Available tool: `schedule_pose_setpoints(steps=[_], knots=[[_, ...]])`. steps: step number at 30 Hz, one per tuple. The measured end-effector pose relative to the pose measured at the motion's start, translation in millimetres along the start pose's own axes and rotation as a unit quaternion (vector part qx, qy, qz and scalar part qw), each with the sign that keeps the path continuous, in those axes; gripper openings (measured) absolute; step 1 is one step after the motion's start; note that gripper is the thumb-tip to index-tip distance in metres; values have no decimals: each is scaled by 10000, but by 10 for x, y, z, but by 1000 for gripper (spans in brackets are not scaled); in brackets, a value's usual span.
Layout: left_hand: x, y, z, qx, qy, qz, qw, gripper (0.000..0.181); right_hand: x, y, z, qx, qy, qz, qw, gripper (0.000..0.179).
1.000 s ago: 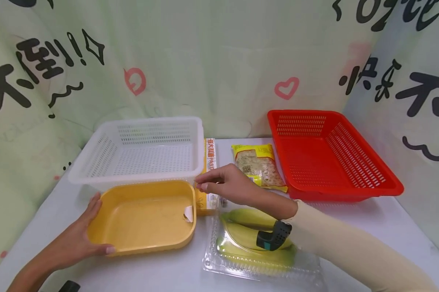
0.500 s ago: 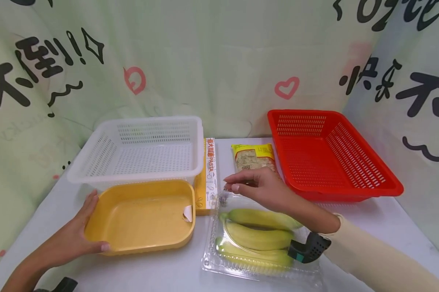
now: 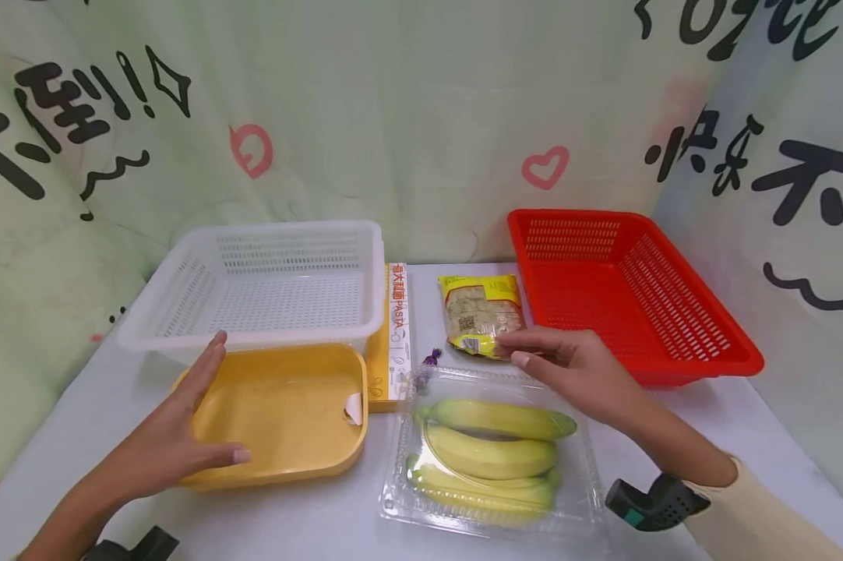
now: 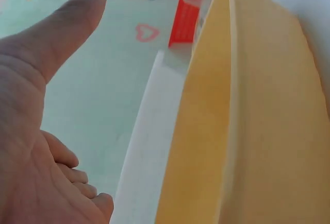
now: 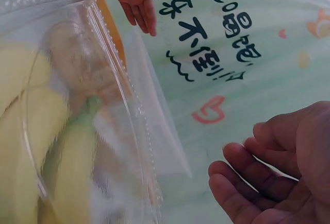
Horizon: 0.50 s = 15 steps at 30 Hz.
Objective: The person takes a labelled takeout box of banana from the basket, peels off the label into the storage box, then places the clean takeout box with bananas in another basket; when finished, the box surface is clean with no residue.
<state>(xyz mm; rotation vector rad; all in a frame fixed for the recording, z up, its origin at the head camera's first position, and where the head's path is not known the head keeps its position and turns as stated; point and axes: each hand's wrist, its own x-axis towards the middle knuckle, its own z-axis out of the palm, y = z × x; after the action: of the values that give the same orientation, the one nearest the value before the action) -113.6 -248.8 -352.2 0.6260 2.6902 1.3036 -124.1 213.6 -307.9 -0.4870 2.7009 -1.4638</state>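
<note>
A person's left hand (image 3: 172, 444), grip spread wide, hovers at the left end of a yellow tray (image 3: 274, 405) on a white table (image 3: 337, 522). The right hand (image 3: 583, 374), fingers loosely bent and thumb parted from them, hangs beside a packet (image 3: 477, 312) printed with a QR code and barcode. "PASTA" and Chinese characters run along a box (image 3: 397, 343) just right of the tray, its long axis pointing away from the person. Tray and clear container (image 3: 572, 475) of bananas (image 3: 492, 452) stretch left to right. Behind, a curtain (image 3: 393, 117) carries "快乐" in black.
</note>
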Motion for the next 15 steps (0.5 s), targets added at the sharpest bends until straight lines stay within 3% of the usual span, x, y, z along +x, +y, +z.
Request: schedule_pose_setpoints(steps=[5, 10, 15], knots=[[72, 162, 131, 57, -74, 232, 9997, 123, -180, 125, -143, -269, 43, -298, 9992, 29], [65, 263, 276, 43, -66, 238, 9997, 122, -366, 229, -208, -502, 43, -677, 9964, 30], [48, 343, 474, -61, -308, 286, 9991, 118, -558, 334, -251, -537, 221, -919, 9941, 36]])
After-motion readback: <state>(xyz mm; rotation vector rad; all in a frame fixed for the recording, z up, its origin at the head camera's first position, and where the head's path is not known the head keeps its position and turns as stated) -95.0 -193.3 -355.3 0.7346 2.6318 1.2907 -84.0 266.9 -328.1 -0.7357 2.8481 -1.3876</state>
